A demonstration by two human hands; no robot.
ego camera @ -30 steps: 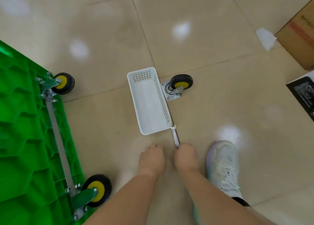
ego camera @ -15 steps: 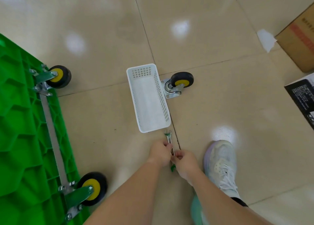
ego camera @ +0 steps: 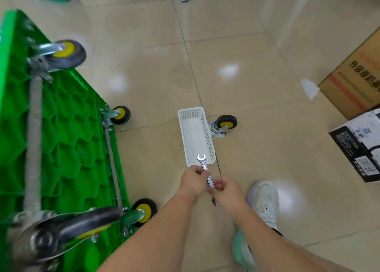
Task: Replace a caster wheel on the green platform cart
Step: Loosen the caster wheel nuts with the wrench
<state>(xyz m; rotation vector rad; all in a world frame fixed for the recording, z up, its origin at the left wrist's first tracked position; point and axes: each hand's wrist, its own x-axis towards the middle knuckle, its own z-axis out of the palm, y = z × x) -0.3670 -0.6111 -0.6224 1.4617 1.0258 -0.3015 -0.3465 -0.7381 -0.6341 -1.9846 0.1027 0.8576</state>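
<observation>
Head view: both hands (ego camera: 209, 184) hold a shiny open-ended wrench (ego camera: 204, 168).

A second ago the silver open-ended metal wrench (ego camera: 205, 167) lay on the beige tiled floor (ego camera: 257, 158) under the right hand (ego camera: 227, 191). Now it is lifted, and the left hand (ego camera: 192, 182) pinches it too. Its open end overlaps the near end of the white perforated plastic basket (ego camera: 207, 138), seemingly above it.

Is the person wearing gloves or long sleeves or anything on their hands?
No gloves! The left hand and right hand are bare, with no rings, watch or bracelet showing. Both forearms are bare too; no sleeves reach into the picture.
</observation>
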